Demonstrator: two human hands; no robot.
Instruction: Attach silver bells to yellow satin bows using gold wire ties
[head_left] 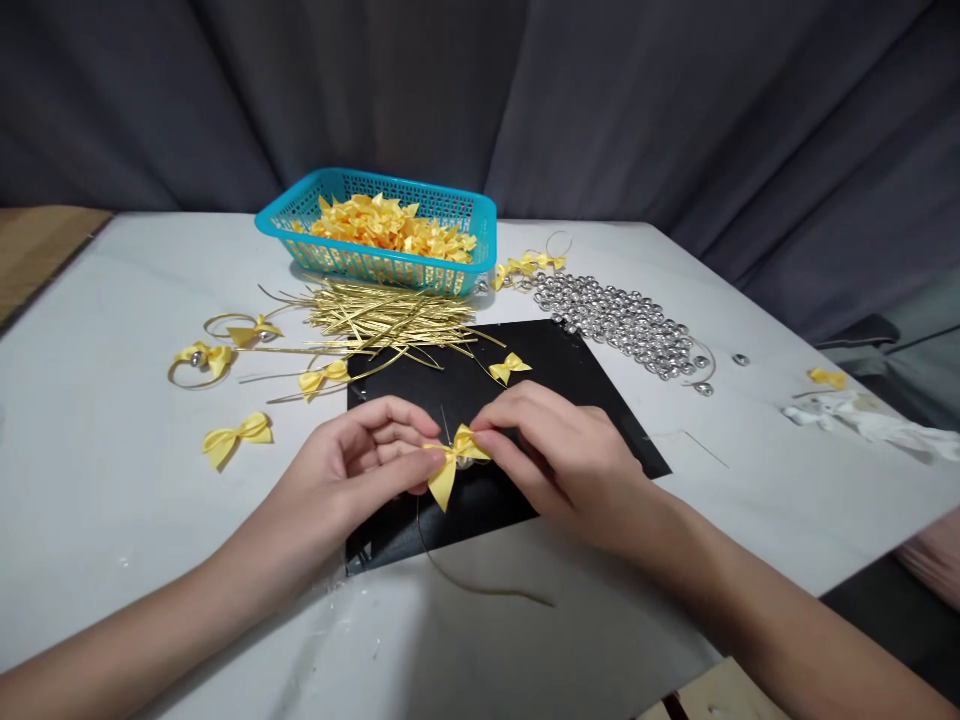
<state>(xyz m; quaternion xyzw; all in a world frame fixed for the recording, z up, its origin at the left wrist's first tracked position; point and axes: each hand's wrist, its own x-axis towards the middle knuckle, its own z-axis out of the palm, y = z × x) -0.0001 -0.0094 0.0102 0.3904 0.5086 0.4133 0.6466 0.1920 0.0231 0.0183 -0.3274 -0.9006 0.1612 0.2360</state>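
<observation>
A yellow ribbon bow (450, 470) is pinched between both hands above a black mat (502, 500). My left hand (375, 450) grips its left side between thumb and fingers. On the right loop, my right hand (559, 450) closes with thumb and fingertips. Just under the bow a silver bell (465, 463) partly shows. A thin gold cord (480, 590) trails below the bow and curves to the right. A fine upright strand rises behind the bow; I cannot make out what it is.
A teal basket (382, 265) of yellow bows stands at the back. Before it lies a pile of gold cords (390, 315). Silver bells (615, 320) spread at the right. Loose bows (238, 437) lie at the left, and a white cloth-like bundle (870, 425) lies far right.
</observation>
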